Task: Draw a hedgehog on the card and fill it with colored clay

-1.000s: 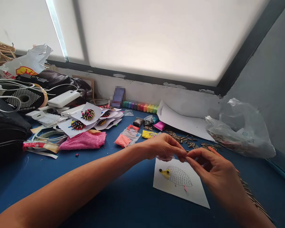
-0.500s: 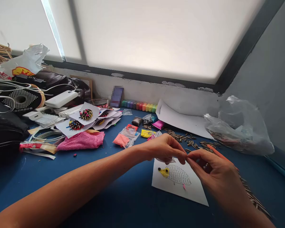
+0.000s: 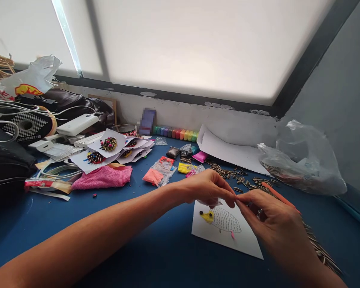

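Note:
My left hand (image 3: pixel 214 187) reaches across from the left, thumb and forefinger pinched together. My right hand (image 3: pixel 273 212) meets it fingertip to fingertip, also pinched. A tiny pink bit, seemingly modelling clay (image 3: pixel 236 197), shows between the fingertips. Clear plastic (image 3: pixel 211 202) hangs beneath my left hand's curled fingers. Below the hands lies a white paper sheet (image 3: pixel 204 234) with a drawn hedgehog (image 3: pixel 227 220). Its face is yellow clay (image 3: pixel 208 217) with a black nose and eye, and one leg is a pink clay piece (image 3: pixel 233 235). My hands partly cover the sheet's top and right side.
Sunflower seeds (image 3: pixel 243 182) are scattered behind my hands, near an orange pen-like stick (image 3: pixel 277 195). Clay packets (image 3: pixel 154 177) lie left of them. Finished-looking hedgehog cards (image 3: pixel 109 146) overlap beside a pink cloth (image 3: pixel 103 180). A plastic bag (image 3: pixel 309 172) stands at right.
Both hands stay almost in place, fingertips still together with only a slight shift. The pink bit between them shows a little more clearly. The paper has not visibly moved.

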Tool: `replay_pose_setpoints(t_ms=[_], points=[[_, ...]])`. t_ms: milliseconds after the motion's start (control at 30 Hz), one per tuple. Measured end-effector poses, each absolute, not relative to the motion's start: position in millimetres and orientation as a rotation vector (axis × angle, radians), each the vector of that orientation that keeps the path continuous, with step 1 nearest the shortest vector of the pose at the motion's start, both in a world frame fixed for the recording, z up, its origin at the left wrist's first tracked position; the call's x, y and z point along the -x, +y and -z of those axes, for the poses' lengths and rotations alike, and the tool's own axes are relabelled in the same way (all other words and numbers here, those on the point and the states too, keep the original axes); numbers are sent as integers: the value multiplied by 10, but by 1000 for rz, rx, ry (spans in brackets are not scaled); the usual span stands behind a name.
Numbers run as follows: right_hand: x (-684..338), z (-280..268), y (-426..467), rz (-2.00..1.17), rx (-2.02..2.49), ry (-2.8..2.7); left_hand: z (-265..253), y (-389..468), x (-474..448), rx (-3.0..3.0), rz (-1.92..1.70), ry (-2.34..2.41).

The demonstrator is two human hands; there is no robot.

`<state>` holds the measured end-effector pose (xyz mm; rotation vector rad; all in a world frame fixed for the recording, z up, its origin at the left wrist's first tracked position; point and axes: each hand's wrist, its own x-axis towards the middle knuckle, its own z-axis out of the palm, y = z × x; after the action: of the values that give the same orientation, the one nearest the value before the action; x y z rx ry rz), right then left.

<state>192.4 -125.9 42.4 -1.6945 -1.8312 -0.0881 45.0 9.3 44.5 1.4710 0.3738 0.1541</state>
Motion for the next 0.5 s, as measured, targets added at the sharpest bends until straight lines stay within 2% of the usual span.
replay_pose_setpoints(t_ms=[300,500], points=[[-1848,-426,-1249,114,1716,-1856,-511,20,-458,-1716,-199,449],[-2014,-539,-1226,-140,1806,-1326,-576,83,-435,-1731,-246,514]])
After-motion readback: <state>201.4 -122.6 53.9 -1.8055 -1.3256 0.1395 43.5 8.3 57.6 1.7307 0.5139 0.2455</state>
